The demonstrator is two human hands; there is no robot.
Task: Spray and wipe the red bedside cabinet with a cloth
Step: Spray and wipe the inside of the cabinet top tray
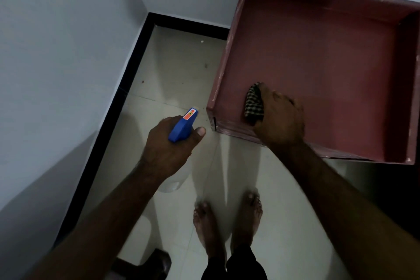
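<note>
The red bedside cabinet (318,57) stands at the right against the wall, its top a flat panel with a raised rim. My right hand (280,118) grips a bunched dark checked cloth (254,104) and holds it down on the cabinet top near the front left corner. My left hand (169,146) grips a spray bottle by its blue trigger head (183,125), held over the floor to the left of the cabinet, nozzle pointing away from me. The bottle's pale body (173,183) hangs below my hand, mostly hidden.
Pale floor tiles (172,70) run between the cabinet and the white wall (56,52) with its black skirting. My bare feet (227,218) stand just in front of the cabinet. A dark object (156,261) lies on the floor at the bottom left.
</note>
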